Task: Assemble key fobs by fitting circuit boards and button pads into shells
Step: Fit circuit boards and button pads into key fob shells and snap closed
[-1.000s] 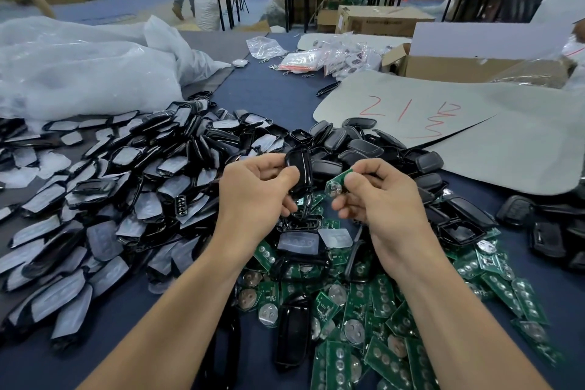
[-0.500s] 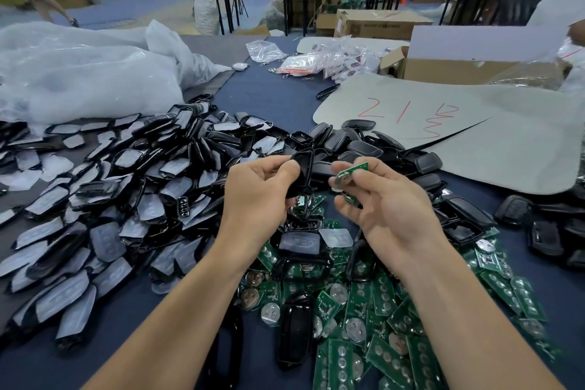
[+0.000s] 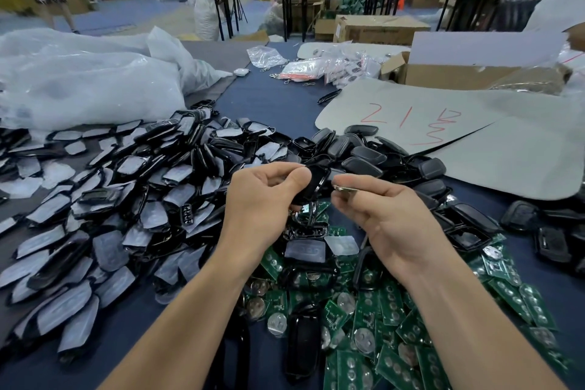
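Nearest the camera, a heap of green circuit boards (image 3: 395, 326), many fitted with round metal cells, covers the dark blue table (image 3: 278, 98) below and to the right of both forearms; a few loose black shells lie among them. Above this heap, both hands are raised over the table. The left hand (image 3: 262, 199) has its fingers (image 3: 291, 180) curled, and thumb and fingertips grip a black shell (image 3: 313, 182), which is held tilted with its open side toward the right hand. The right hand (image 3: 389, 218) has its fingers (image 3: 357, 199) curled, pinching a single circuit board (image 3: 343, 188) at the thumb tip; the board is seen almost edge-on, level, with a metal cell showing. The board sits just beside the shell's right edge; whether the two touch cannot be determined. To the left of the hands lies a wide pile of black shell halves (image 3: 126, 199) covered with grey film. Behind the hands lies a smaller pile of matt black parts (image 3: 364, 158). Farther back, on the right, a grey sheet (image 3: 443, 136) carries red handwritten marks. On the left rests a large translucent plastic bag (image 3: 79, 82). Behind the sheet stands an open cardboard box (image 3: 459, 73), with small clear packets (image 3: 316, 65) beside it.
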